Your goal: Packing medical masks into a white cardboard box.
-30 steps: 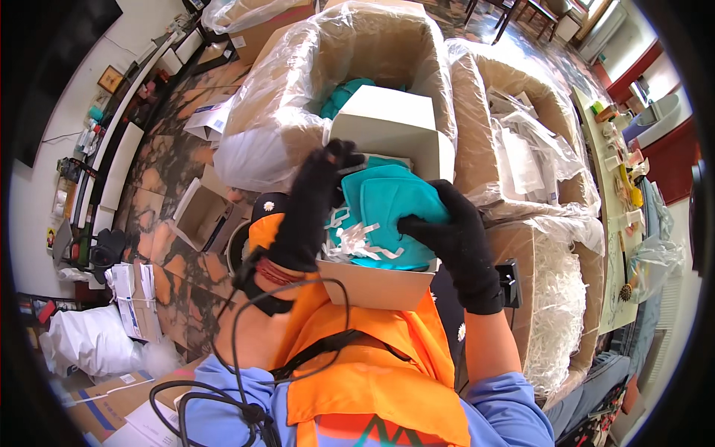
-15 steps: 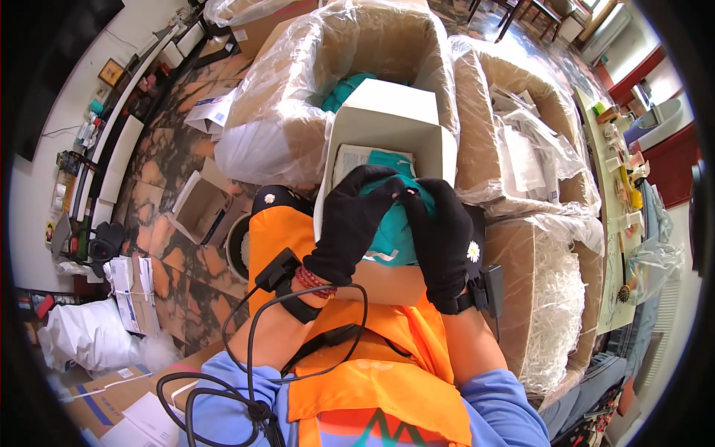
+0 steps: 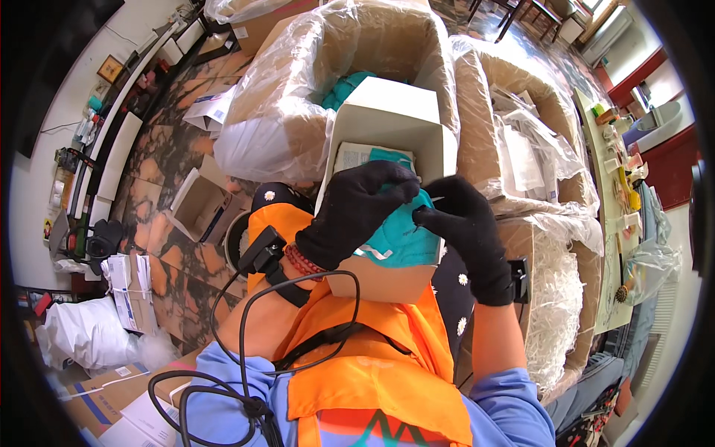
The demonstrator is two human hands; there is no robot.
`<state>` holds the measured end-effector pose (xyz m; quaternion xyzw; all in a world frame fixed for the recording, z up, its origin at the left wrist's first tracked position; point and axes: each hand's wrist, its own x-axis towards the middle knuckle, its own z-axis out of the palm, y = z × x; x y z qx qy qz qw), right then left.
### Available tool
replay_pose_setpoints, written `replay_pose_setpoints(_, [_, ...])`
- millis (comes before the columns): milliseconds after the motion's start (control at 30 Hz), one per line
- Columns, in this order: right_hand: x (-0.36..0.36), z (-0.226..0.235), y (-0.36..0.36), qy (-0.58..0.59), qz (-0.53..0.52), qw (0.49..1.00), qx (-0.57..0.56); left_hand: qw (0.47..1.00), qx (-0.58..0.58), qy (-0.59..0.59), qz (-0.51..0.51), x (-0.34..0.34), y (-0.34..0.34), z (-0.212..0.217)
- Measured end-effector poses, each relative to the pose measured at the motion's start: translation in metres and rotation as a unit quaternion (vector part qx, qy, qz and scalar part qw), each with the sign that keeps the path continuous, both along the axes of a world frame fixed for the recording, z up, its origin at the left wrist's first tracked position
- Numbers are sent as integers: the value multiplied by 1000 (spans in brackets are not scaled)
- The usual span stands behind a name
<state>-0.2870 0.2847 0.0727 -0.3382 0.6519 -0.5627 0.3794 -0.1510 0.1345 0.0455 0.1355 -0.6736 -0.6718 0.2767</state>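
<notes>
Over the teal fabric pouch (image 3: 404,232), left hand (image 3: 359,205) and right hand (image 3: 465,227) curled their fingers, any grip unclear; gentle handling likely suited it.

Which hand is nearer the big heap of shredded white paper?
Right. The right hand is up and left of the heap; the left hand is farther left, at the open white box.

Print noted; wording not legible. Dark lettering on teal fabric item (image 3: 408,232), near end of open carton (image 3: 387,287). Fine print on pale packet (image 3: 354,155), far end inside that carton. Blue characters on brown shipping box (image 3: 93,408), left of carton.
</notes>
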Motion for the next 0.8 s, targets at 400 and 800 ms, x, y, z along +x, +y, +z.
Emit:
replay_pose_setpoints(400, [-24,38,0,115,51,987,101,964,-88,-127,-218,3,-33,17])
replay_pose_setpoints(800, [-40,69,19,117,-75,990,29,886,-366,-284,14,19,-64,-11])
